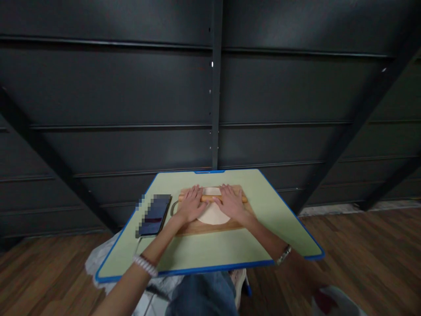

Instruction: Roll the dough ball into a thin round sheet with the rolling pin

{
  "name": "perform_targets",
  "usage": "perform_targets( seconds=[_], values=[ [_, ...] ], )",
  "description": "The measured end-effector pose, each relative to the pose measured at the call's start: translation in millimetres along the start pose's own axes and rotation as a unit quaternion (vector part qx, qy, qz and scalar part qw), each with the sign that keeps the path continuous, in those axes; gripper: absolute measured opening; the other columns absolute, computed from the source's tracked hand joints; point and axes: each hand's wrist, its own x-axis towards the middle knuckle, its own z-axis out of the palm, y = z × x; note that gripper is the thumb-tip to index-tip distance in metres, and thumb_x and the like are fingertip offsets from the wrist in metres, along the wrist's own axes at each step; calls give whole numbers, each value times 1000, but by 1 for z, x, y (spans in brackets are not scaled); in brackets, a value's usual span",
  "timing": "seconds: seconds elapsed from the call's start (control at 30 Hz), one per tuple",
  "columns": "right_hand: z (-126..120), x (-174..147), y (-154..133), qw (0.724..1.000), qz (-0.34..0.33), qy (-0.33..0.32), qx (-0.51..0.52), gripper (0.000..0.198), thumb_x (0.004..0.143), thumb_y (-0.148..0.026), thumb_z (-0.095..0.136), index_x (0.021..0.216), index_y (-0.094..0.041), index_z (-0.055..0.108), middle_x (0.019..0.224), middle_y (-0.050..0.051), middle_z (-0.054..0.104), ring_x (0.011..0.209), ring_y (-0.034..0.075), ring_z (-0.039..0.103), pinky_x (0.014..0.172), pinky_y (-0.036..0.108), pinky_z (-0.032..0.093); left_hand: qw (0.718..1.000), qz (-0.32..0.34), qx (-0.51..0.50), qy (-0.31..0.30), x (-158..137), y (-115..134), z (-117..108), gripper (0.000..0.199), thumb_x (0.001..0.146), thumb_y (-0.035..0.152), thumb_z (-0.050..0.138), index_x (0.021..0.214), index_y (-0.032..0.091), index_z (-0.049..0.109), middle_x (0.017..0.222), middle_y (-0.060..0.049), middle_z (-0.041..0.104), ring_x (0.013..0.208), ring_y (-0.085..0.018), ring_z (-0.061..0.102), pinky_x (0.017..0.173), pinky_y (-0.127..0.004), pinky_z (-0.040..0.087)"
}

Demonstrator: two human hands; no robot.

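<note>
A wooden rolling pin (211, 198) lies crosswise over a round, flat sheet of pale dough (214, 215). Beneath the dough is a wooden board (205, 228), with a dark loop-shaped handle at its left side. My left hand (192, 205) rests flat over the left part of the pin, fingers stretched forward. Over the right part of the pin lies my right hand (232, 204), also flat with its fingers extended. Both thumbs point inward along the pin. The hands hide parts of the pin and the dough's side edges.
The board sits on a pale green table (272, 210) with a blue rim. A dark-screened tablet or phone (156, 215), partly pixelated, lies left of the board. A dark panelled wall (158, 92) rises behind the table. My legs in jeans (202, 294) are below its front edge.
</note>
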Motion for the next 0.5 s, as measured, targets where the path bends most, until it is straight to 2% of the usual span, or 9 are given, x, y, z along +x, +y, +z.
perform_targets(
  seconds=[0.13, 0.27, 0.37, 0.5],
  values=[
    [3, 36, 6, 999, 30, -31, 3, 64, 93, -53, 20, 127, -8, 49, 130, 19, 51, 125, 28, 42, 102, 44, 28, 997, -63, 25, -31, 36, 0, -1, 65, 90, 54, 25, 133, 10, 44, 148, -17, 25, 138, -29, 16, 111, -44, 17],
    [2, 68, 12, 992, 86, -91, 13, 61, 93, -53, 15, 116, -16, 58, 119, 15, 61, 110, 26, 54, 93, 40, 38, 994, -75, 32, -67, 68, -7, 3, 65, 89, 56, 24, 126, 11, 52, 144, -15, 34, 136, -27, 23, 109, -42, 21],
    [5, 90, 19, 986, 78, -146, 36, 63, 93, -53, 14, 115, -15, 59, 121, 14, 60, 113, 25, 53, 94, 38, 38, 992, -68, 12, -106, 87, -15, 7, 67, 89, 58, 16, 120, 15, 57, 141, -12, 42, 134, -27, 30, 106, -42, 27],
    [16, 115, 31, 977, 82, -178, 80, 64, 93, -54, 16, 119, -12, 57, 130, 16, 53, 121, 25, 48, 99, 37, 34, 987, -61, -4, -148, 108, -24, 7, 69, 89, 57, 8, 122, 19, 55, 134, -10, 49, 127, -24, 41, 101, -40, 34]
  ],
)
